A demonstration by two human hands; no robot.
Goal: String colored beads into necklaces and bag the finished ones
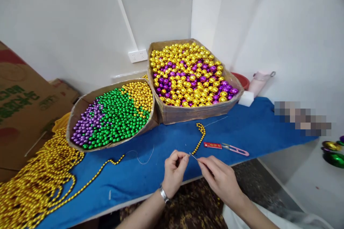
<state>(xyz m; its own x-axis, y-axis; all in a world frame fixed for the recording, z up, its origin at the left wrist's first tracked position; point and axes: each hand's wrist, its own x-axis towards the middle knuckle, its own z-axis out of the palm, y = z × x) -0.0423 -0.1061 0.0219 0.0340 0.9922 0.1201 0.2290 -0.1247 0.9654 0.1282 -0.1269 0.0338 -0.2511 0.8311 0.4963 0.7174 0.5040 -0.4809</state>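
Note:
My left hand (175,171), with a metal watch on the wrist, pinches the near end of a short gold bead strand (200,142) between thumb and forefinger. My right hand (220,179) is closed on a thin needle (193,156), its tip at the left fingertips. Whether the tip is inside a bead is too small to tell. From its far end the strand trails a fine thread across the blue cloth (172,139). Just right of it lie pink-handled thread snips (236,149) and a small red packet (213,145).
One cardboard box (185,114) holds large gold and purple balls; a smaller box (113,147) has purple, green and gold beads. Long gold bead strings (40,171) pile up at left. Behind stand a white block (246,98), red bowl (240,80) and pink bottle (259,81).

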